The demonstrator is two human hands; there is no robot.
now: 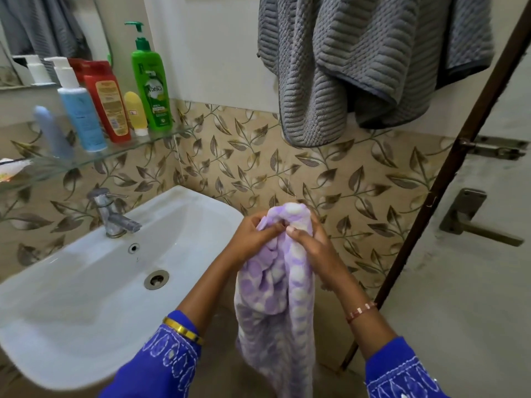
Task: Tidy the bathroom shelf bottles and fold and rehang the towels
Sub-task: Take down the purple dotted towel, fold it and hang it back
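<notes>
A purple and white spotted towel (275,305) hangs bunched in front of me, right of the sink. My left hand (253,239) grips its upper left part, and my right hand (313,242) grips its upper right part, the two hands close together. A grey ribbed towel (359,61) hangs crumpled high on the wall above. On the glass shelf (161,137) at the upper left stand a green pump bottle (150,87), a small yellow tube (135,113), a red bottle (109,107), a blue bottle (80,116) and a pale blue bottle (51,133).
A white sink (71,297) with a chrome tap (112,214) fills the lower left. A mirror (43,30) hangs above the shelf. A door (474,254) with a handle and a bolt stands at the right. Leaf-patterned tiles cover the wall.
</notes>
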